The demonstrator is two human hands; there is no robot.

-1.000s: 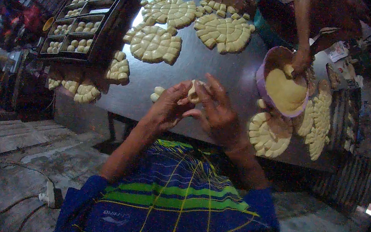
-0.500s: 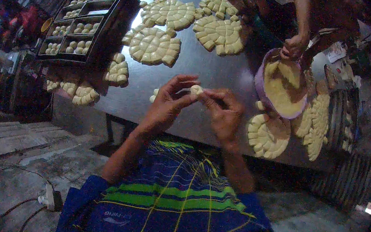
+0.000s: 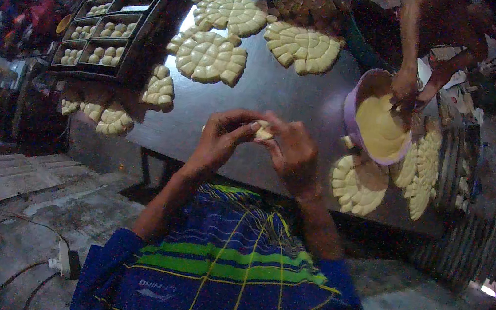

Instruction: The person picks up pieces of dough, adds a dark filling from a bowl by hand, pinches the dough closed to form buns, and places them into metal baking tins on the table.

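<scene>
Fingertips of the left hand and right hand meet, pinched together on a small pale dough piece above the dark table; beyond it, cut dough rounds, a purple bowl right, a black tray left

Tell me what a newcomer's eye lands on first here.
Centre frame, the left hand and right hand pinch a small dough piece above the dark table. Scored dough rounds fan out behind; another person's hand reaches a bowl of yellow filling at right.
</scene>
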